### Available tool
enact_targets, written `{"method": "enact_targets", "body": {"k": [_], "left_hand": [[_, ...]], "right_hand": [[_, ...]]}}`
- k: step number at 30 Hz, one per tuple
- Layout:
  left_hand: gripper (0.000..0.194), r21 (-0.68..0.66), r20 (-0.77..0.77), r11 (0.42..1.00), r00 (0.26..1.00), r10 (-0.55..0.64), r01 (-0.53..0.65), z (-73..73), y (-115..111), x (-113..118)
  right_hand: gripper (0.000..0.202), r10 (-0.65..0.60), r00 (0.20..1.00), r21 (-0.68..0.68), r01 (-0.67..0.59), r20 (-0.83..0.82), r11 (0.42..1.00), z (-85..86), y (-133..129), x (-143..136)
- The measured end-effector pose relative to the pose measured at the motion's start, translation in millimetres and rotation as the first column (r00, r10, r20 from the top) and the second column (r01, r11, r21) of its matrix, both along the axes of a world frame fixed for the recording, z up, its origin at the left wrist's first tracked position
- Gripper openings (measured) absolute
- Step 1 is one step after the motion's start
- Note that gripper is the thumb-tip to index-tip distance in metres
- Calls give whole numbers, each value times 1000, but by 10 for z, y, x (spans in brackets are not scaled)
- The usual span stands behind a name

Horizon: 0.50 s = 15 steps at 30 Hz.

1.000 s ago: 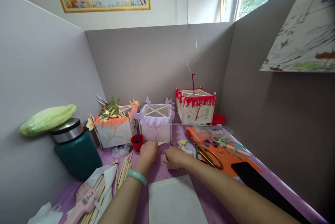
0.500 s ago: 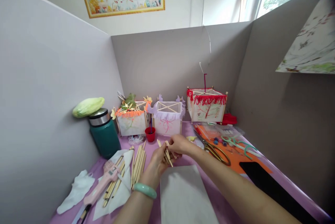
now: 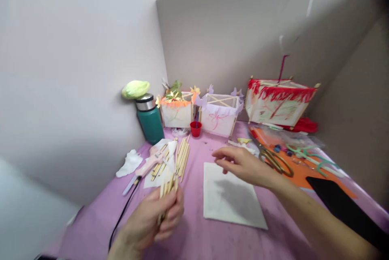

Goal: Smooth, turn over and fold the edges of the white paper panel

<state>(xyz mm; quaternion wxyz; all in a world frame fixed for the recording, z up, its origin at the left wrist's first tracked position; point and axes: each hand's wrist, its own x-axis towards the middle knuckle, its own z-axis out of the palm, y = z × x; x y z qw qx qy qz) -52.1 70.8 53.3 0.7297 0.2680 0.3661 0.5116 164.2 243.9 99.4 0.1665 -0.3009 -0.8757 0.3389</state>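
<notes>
My left hand [image 3: 158, 215] is closed round a small bundle of short wooden sticks [image 3: 169, 183], low and left of centre. Over the top edge of a pale sheet [image 3: 231, 201], my right hand [image 3: 240, 164] hovers with its fingers apart and nothing in them. More wooden sticks [image 3: 182, 156] lie in a loose row on the purple cloth, beyond my left hand. Beside them, a pink glue gun [image 3: 150, 162] rests near further sticks on white paper.
Behind stand paper lanterns with orange, lilac [image 3: 217, 119] and red [image 3: 276, 104] fringes. A teal bottle [image 3: 150, 124] and a red cup [image 3: 196, 129] are at the back. Gold-handled scissors [image 3: 276, 162] and a black strip [image 3: 343, 207] lie to the right.
My hands have moved apart; the left came down toward me with the sticks, and the right let go and opened. The view has tilted down and turned left.
</notes>
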Motion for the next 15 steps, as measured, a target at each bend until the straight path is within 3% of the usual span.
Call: {"method": "enact_targets", "body": {"k": [1, 3, 5, 8, 10, 12, 15], "left_hand": [[32, 73, -29, 996, 998, -53, 55, -53, -273, -125], [37, 131, -146, 990, 989, -27, 46, -226, -786, -373], [40, 31, -268, 999, 963, -18, 28, -496, -1227, -592], [42, -221, -481, 975, 872, -87, -25, -1076, -1732, -792], [36, -451, -632, 882, 748, -204, -140, -1526, -1954, -807], [26, -657, -686, 723, 569, -453, -215, -1953, -2069, -733], [15, -695, -684, 673, 521, -510, -253, -2426, -2046, -525]], "right_hand": [[29, 6, 999, -43, -5, 31, 999, -77, 9, 71], [30, -7, 996, -64, 13, 92, 998, -257, 23, 191], [31, -5, 987, -87, 19, 158, 996, -433, 26, 283], [38, -17, 976, -124, 44, 216, 991, -606, 25, 378], [42, -41, 972, -119, 70, 230, 990, -636, 27, 415], [44, -54, 970, -109, 82, 235, 991, -616, 30, 430], [45, -58, 967, -98, 85, 249, 992, -563, 30, 417]]}}
